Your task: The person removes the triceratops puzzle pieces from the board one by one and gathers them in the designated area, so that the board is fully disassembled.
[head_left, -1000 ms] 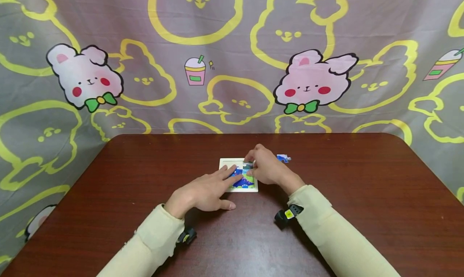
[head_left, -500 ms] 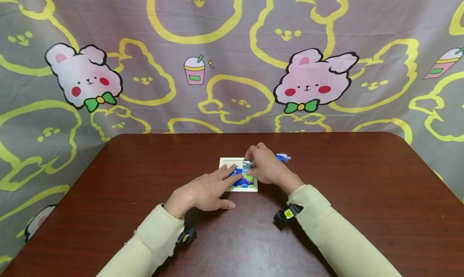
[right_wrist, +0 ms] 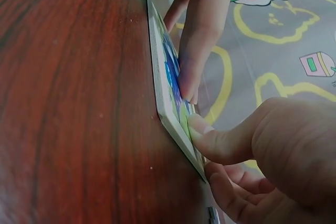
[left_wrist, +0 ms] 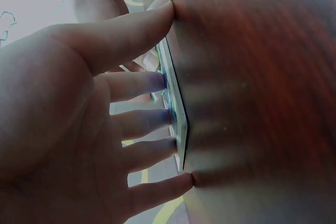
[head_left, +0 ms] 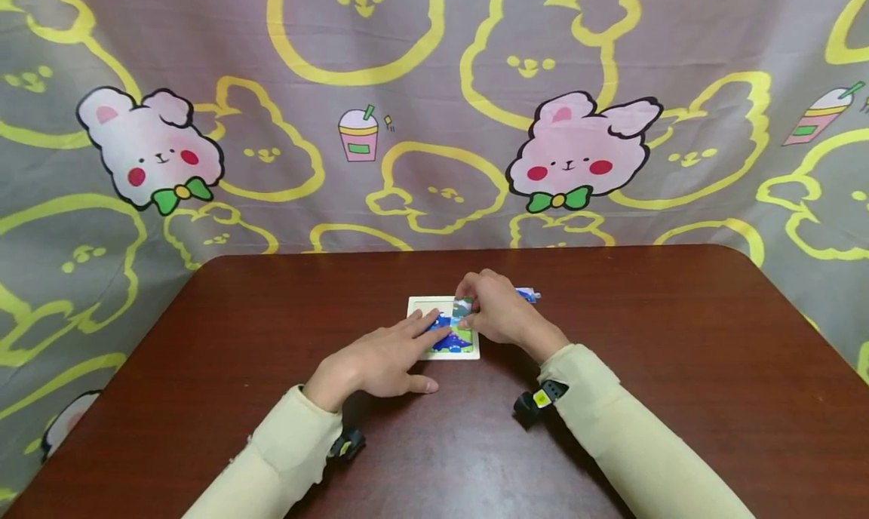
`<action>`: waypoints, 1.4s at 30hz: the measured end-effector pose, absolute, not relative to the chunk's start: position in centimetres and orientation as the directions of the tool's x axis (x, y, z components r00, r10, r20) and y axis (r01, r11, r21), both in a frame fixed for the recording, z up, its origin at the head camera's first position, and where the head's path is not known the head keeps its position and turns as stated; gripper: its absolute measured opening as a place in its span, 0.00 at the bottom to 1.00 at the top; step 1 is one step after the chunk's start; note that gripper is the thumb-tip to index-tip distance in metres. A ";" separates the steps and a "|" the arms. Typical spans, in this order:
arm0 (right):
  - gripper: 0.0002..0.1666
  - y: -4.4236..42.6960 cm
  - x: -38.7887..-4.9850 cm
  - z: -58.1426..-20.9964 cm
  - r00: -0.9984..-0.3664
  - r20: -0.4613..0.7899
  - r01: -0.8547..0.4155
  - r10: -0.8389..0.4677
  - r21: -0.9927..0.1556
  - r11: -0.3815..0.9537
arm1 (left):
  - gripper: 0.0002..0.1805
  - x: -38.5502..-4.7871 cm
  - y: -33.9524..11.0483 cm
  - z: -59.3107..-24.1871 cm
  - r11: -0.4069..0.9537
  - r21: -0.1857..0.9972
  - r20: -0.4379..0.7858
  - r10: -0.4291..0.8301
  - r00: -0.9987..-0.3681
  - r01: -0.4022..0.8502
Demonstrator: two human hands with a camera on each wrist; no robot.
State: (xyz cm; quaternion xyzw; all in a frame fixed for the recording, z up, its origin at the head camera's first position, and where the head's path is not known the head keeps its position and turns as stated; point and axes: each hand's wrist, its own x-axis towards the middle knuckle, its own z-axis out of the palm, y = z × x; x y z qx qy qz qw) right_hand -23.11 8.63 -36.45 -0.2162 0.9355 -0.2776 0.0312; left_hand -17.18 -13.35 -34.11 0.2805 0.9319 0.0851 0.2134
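A small jigsaw puzzle in a white frame tray lies flat on the table, its picture showing a blue dinosaur on green. Spread, straight fingers of my left hand rest on the puzzle, with the thumb on the table in front. In the left wrist view, the little fingertip of that hand touches the table beyond the tray's corner. My right hand pinches a grey-green puzzle piece at the tray's upper right, between thumb and fingers. Bare tray base shows at the upper left.
One loose blue-and-white puzzle piece lies on the brown table just right of the tray, partly behind my right hand. A patterned cloth hangs behind the table's far edge.
The pinched piece shows more of its face at the upper right of the tray. Both hands stay almost in place; the head view has shifted slightly.
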 end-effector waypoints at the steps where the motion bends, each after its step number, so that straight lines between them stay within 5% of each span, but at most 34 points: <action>1: 0.20 8.7 -23.1 -36.4 -0.906 0.062 -0.384 -0.418 -0.533 0.754 | 0.45 -17.2 -13.3 -34.1 0.826 0.280 -0.349 0.563 -0.750 0.490; 24: 0.16 9.4 -23.1 -36.0 -0.909 0.074 -0.371 -0.410 -0.588 0.719 | 0.45 -17.0 -13.4 -34.3 0.835 0.280 -0.356 0.548 -0.757 0.473; 42: 0.24 14.8 -23.9 -33.9 -0.945 0.087 -0.282 -0.315 -0.705 0.651 | 0.45 -17.0 -13.3 -34.0 0.840 0.274 -0.364 0.541 -0.758 0.468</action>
